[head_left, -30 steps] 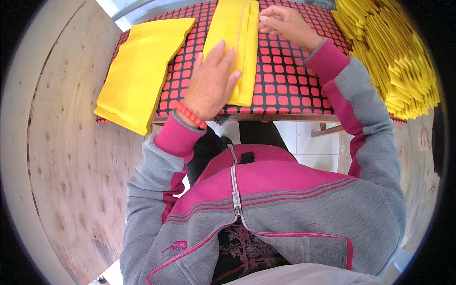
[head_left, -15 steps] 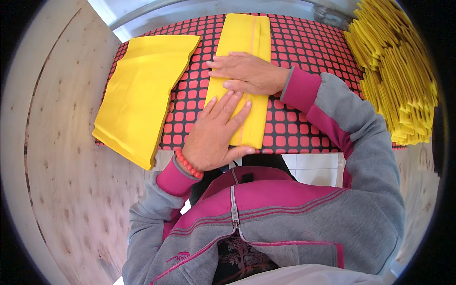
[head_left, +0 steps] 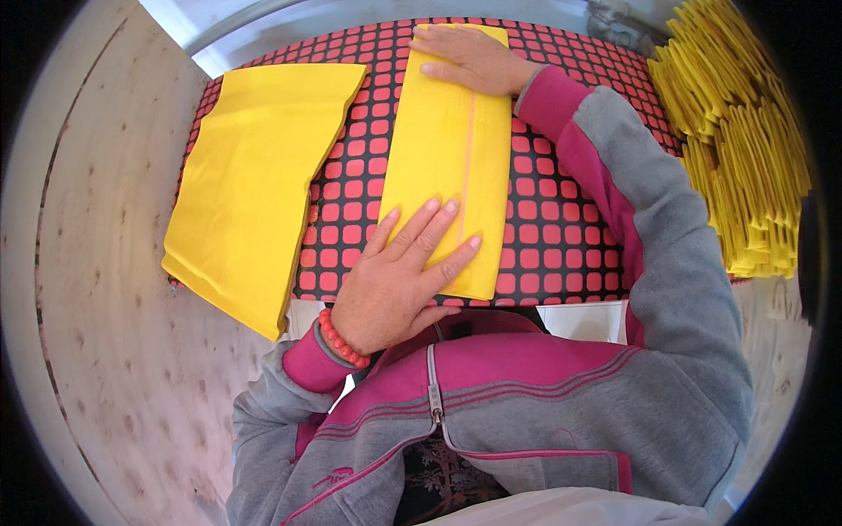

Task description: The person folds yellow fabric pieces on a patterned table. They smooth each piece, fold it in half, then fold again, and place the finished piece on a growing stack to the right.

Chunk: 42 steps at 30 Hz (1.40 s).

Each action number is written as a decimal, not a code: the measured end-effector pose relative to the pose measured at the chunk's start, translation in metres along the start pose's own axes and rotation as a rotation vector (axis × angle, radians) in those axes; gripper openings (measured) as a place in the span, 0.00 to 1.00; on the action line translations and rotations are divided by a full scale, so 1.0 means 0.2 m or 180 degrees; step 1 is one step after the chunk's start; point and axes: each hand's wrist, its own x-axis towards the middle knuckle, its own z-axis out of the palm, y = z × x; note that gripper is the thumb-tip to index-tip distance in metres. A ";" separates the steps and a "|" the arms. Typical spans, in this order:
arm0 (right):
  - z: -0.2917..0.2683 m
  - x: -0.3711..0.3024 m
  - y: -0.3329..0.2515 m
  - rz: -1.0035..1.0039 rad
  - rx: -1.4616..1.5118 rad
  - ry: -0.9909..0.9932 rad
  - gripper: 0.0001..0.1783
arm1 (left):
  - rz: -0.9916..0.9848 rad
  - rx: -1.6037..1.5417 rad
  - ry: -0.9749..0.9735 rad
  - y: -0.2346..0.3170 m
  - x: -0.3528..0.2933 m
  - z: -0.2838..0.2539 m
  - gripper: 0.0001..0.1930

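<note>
A long folded yellow cloth lies lengthwise before me, with a thin pinkish line running down it. My left hand rests flat on its near end, fingers spread and the thumb by the table's front edge. At the far end, my right hand lies across the cloth with its fingers stretched out to the left. Neither hand grips anything. Left of the cloth is a flat stack of yellow cloth pieces, its near end hanging over the table edge.
The table has a red-and-black checked cover. Tall piles of folded yellow cloths stand at its right side. A wooden panel rises on the left, and a grey pipe runs behind the table.
My hands have moved apart: the right slid to the far end of the cloth, the left a little toward me. The cloth's top now looks flatter and wider.
</note>
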 end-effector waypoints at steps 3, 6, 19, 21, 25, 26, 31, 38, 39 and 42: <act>0.05 0.03 0.11 0.0420 0.0086 -0.0143 0.31 | -0.0030 0.0072 0.0060 0.02 -0.03 0.01 0.43; 0.10 0.05 0.19 0.0448 0.0018 0.0325 0.30 | -0.0119 0.0201 0.0211 0.04 -0.06 0.03 0.42; 0.05 0.03 0.18 0.0179 0.0475 0.0515 0.31 | -0.0431 -0.0321 0.1018 0.11 -0.40 0.08 0.37; 0.09 0.06 0.10 -0.0110 0.0254 0.0245 0.31 | -0.0433 -0.0085 0.1331 0.10 -0.35 0.04 0.34; 0.11 0.02 -0.02 0.0023 0.0374 0.0071 0.31 | -0.0293 0.0229 0.1300 0.05 -0.09 0.05 0.34; 0.11 0.01 -0.03 0.0014 0.0419 0.0065 0.31 | -0.0254 0.0363 0.1260 0.06 -0.05 0.06 0.35; 0.06 0.00 -0.05 0.0070 0.0669 0.0011 0.32 | -0.0121 0.0248 0.0465 0.17 -0.08 0.14 0.41; 0.05 0.03 0.20 0.0921 0.0616 0.0651 0.29 | 0.0122 -0.0109 0.0873 0.21 -0.42 0.24 0.36; 0.06 0.02 0.25 0.1006 0.0461 0.0836 0.28 | 0.0222 -0.0134 0.0999 0.21 -0.47 0.25 0.33; 0.08 -0.02 0.34 0.1296 0.0274 0.0969 0.28 | -0.0979 -0.1803 0.1480 0.22 -0.59 0.30 0.21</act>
